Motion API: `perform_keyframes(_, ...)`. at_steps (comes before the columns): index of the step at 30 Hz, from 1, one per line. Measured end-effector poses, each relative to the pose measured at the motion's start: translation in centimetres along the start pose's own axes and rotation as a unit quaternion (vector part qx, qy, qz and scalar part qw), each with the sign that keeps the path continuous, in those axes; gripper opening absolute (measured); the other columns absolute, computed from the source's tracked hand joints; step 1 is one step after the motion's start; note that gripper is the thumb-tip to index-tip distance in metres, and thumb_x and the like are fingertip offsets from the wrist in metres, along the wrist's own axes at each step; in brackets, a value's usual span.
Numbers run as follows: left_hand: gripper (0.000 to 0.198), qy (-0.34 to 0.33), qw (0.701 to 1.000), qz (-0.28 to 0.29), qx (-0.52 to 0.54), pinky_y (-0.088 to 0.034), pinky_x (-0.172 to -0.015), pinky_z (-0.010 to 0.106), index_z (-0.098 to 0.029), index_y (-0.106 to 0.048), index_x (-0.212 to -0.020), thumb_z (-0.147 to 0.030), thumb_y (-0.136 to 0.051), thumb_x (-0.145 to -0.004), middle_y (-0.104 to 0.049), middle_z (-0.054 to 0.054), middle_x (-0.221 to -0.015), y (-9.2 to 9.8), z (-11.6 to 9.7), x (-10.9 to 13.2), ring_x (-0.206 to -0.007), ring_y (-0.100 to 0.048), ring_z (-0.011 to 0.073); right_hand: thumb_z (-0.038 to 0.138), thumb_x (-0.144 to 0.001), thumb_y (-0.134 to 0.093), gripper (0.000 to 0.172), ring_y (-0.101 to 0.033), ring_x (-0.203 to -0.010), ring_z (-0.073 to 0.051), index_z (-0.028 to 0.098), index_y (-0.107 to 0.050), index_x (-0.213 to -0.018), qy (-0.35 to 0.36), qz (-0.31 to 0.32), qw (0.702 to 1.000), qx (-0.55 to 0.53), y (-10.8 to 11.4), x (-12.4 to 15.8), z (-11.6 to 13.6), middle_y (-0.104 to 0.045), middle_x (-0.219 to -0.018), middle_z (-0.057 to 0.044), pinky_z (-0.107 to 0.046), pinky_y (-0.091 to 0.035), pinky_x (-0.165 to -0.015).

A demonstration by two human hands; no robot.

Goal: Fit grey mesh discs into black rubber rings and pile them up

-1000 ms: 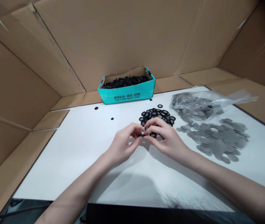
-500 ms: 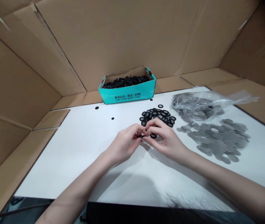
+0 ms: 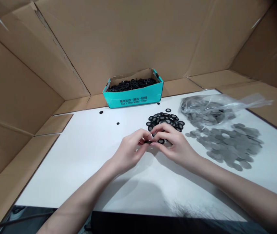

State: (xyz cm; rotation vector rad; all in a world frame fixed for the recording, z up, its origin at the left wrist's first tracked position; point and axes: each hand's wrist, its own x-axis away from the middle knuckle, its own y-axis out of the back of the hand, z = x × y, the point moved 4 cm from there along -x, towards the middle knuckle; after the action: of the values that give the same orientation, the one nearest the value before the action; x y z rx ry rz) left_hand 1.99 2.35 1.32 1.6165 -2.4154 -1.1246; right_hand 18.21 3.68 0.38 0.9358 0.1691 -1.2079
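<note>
Left hand: the left hand [image 3: 128, 151] has its fingertips pinched on a small black ring [image 3: 148, 141], meeting the other hand over the tabletop [image 3: 84, 156].
Right hand: the right hand [image 3: 173, 144] is pinched on the same ring from the opposite side, fingers curled over it.
Ring's place: right between the two sets of fingertips, equally near both; it looks roughly flat, though the fingers hide most of it.
Beyond the fingertips: a heap of black rings [image 3: 165, 120] lies just past the right hand.
Out to the right: loose grey discs [image 3: 228, 144] and a clear bag of discs [image 3: 208, 110] sit beside the right forearm.
Far side: a teal box of rings [image 3: 133, 89] stands well apart, straight ahead.
</note>
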Motion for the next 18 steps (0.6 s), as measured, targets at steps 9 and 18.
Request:
perform_keyframes(9,0.017,0.009,0.999,0.034,0.004,-0.052,-0.068,0.022,-0.019,-0.051,-0.089,-0.003,-0.05,-0.084,-0.06,0.0,-0.089,0.44,-0.93,-0.65,-0.073,-0.06,0.009,0.015,-0.086,-0.064,0.013,-0.062,-0.091,-0.021,0.021,-0.061,-0.075,-0.007,-0.022,1.0,-0.021,0.21,-0.02,0.5,-0.06,-0.096,-0.007,-0.038,-0.053,-0.081)
perform_keyframes(18,0.017,0.036,0.999,-0.001,0.03,-0.054,-0.071,0.023,-0.019,-0.054,-0.093,-0.006,-0.055,-0.083,-0.062,0.0,-0.087,0.72,-0.29,-0.52,-0.076,-0.063,0.0103,0.022,-0.089,-0.066,0.006,-0.064,-0.093,-0.023,0.022,-0.071,-0.087,-0.018,-0.013,1.0,-0.009,0.31,-0.23,0.01,-0.065,-0.096,-0.008,-0.041,-0.054,-0.082)
